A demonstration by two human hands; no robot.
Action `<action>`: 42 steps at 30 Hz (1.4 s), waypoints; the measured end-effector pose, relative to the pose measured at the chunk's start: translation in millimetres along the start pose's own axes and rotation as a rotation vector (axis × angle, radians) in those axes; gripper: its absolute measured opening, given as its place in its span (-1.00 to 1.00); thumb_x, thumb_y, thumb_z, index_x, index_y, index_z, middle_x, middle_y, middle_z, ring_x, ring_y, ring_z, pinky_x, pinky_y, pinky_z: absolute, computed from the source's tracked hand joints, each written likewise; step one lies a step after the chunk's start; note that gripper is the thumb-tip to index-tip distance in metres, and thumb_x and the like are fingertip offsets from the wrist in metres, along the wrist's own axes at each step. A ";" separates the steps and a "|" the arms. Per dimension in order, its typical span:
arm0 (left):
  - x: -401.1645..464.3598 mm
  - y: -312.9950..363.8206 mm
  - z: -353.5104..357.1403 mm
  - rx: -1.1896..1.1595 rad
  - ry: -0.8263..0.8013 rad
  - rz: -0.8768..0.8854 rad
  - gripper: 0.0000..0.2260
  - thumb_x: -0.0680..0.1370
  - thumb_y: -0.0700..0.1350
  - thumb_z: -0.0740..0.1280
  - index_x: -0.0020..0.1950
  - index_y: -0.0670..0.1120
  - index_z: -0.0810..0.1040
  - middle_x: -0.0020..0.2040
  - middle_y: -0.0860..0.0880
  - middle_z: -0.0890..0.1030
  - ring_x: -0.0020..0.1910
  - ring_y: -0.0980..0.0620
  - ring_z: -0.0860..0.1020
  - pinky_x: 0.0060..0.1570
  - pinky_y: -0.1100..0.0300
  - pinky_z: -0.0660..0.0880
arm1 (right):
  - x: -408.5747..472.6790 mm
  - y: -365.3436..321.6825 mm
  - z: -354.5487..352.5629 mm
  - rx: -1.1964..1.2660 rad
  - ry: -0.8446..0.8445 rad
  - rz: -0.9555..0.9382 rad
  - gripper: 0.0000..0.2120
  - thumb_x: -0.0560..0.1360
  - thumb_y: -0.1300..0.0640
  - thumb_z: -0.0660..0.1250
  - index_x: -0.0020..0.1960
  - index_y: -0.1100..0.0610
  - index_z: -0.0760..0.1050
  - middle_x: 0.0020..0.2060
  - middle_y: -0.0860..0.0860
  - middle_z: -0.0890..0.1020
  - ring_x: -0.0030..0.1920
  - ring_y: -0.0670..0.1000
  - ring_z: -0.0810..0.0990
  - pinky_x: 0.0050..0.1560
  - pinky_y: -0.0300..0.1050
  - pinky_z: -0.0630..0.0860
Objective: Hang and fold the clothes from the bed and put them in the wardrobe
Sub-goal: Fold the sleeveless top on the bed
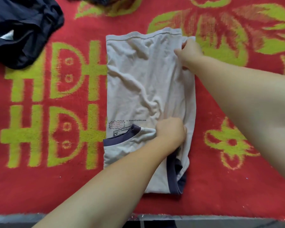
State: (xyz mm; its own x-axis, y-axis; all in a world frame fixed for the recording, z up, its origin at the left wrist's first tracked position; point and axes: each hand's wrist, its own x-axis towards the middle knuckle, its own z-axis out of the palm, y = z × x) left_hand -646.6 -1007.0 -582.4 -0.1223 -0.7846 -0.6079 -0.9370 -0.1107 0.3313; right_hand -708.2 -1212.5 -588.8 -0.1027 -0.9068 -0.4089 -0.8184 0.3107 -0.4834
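A beige T-shirt (138,83) with navy collar and sleeve trim lies on the red blanket, folded lengthwise into a narrow strip, its hem at the far end. Small printed text and a drawing show near the collar. My left hand (170,130) grips a bunch of the shirt's fabric next to the collar, fingers curled. My right hand (188,52) pinches the shirt's right folded edge near the hem. My forearms cover part of the shirt's near end.
A crumpled dark navy garment (23,30) lies at the far left. More dark cloth (92,0) shows at the top edge. The red blanket (56,186) with green patterns covers the bed; its near edge (204,217) runs along the bottom.
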 end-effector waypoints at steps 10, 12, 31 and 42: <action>-24.7 4.4 15.5 -0.307 0.139 0.331 -0.76 0.63 -0.06 0.17 -0.08 -0.21 0.47 -0.10 -0.25 0.58 -0.08 -0.29 0.52 -0.21 -0.02 0.34 | -4.5 16.0 -18.4 0.024 0.200 -0.059 -0.77 0.61 0.20 0.10 0.20 0.28 0.38 0.18 0.22 0.52 0.18 0.17 0.48 -0.15 -0.16 0.20; -14.5 1.6 22.1 -0.305 0.062 0.255 -0.77 0.63 -0.05 0.16 -0.06 -0.18 0.46 -0.07 -0.23 0.59 -0.06 -0.28 0.52 -0.22 0.03 0.30 | -3.6 23.8 -15.2 0.000 0.177 -0.012 -0.74 0.60 0.19 0.13 0.24 0.28 0.38 0.22 0.20 0.51 0.22 0.17 0.47 0.02 -0.12 0.29; -138.9 -219.9 46.6 0.554 -0.057 0.601 0.02 0.30 0.41 0.26 0.57 -0.15 0.05 0.56 -0.23 0.05 0.54 -0.15 0.00 0.41 -0.21 0.01 | -304.8 122.3 63.6 -0.883 -0.485 -0.823 0.13 0.02 -0.24 0.58 0.49 -0.02 0.21 0.48 0.22 0.25 0.46 0.33 0.21 0.26 0.52 0.21; -144.5 -192.9 30.4 0.449 -0.098 0.486 -0.36 0.39 -0.32 -0.03 0.50 -0.26 0.18 0.51 -0.31 0.11 0.53 -0.18 -0.11 0.46 -0.14 -0.04 | -306.7 102.6 44.4 -0.838 -0.675 -0.491 -0.29 0.52 0.22 0.22 0.55 -0.12 -0.01 0.56 0.14 -0.14 0.50 0.38 -0.08 0.41 0.35 0.12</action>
State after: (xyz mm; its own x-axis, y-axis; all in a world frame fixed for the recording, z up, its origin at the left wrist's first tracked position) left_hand -458.1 -853.7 -580.4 -0.5742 -0.6197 -0.5350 -0.8105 0.5229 0.2641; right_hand -735.5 -889.9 -547.3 0.4398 -0.4647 -0.7685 -0.8281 -0.5410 -0.1468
